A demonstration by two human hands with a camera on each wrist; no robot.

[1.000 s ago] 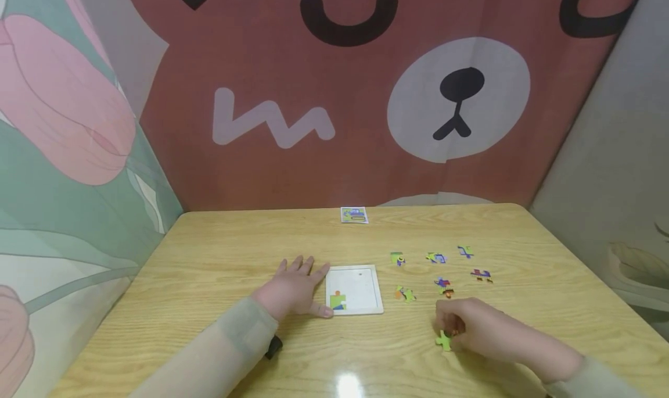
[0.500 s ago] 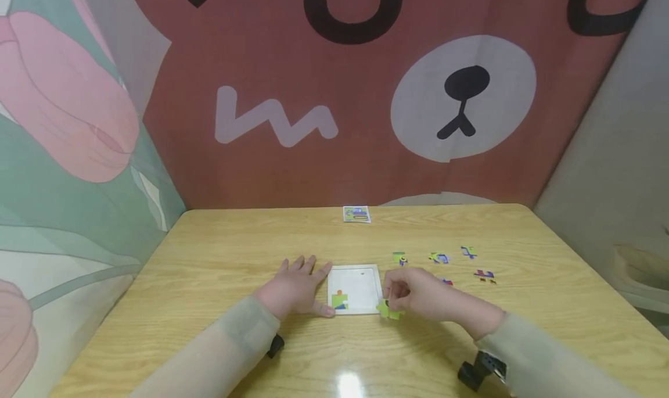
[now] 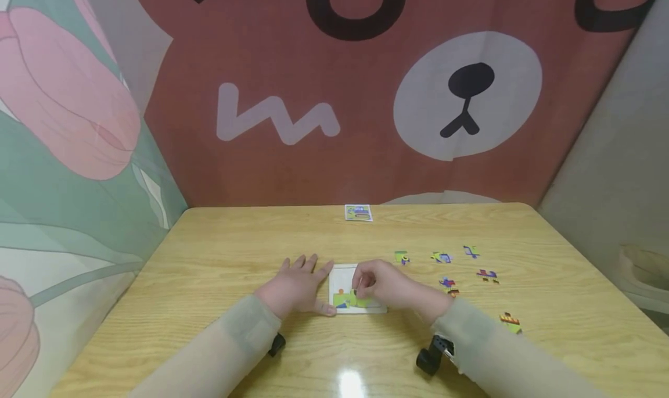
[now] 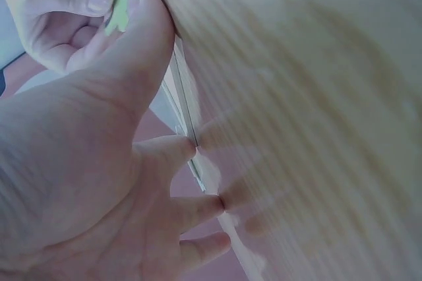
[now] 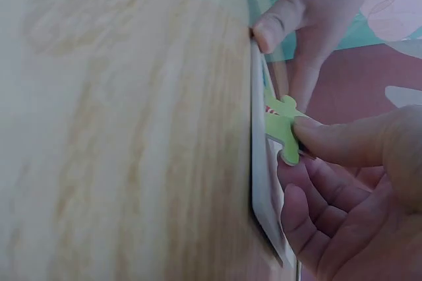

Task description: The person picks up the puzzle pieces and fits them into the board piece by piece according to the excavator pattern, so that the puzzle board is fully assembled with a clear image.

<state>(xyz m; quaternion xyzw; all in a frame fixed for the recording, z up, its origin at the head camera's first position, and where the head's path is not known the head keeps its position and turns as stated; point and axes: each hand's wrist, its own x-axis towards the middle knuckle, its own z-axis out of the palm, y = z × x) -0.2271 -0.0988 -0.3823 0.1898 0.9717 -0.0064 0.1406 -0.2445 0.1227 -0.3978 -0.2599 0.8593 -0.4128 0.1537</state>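
Note:
In the head view my left hand [image 3: 295,290] lies spread on the table, thumb and forefinger touching the left edge of a white puzzle tray [image 3: 342,266]. One green jigsaw piece [image 3: 340,300] sits in the tray's near left corner. Over the near part of the tray, my right hand [image 3: 389,284] pinches another jigsaw piece. The right wrist view shows this held piece [image 5: 285,126], light green with a red-and-white striped patch, between thumb and fingers, tilted against the tray. Whether it lies flat anywhere is hidden by the fingers.
Several loose jigsaw pieces lie to the right, among them a green and blue one [image 3: 441,257], a purple one [image 3: 487,274] and a striped one [image 3: 510,322]. A small picture card [image 3: 358,212] lies by the table's far edge, before a bear-patterned curtain [image 3: 292,171].
My right hand has carried the green jigsaw piece leftward from the table's right side to over the tray. A striped piece at the right has come into sight. The left hand stays put.

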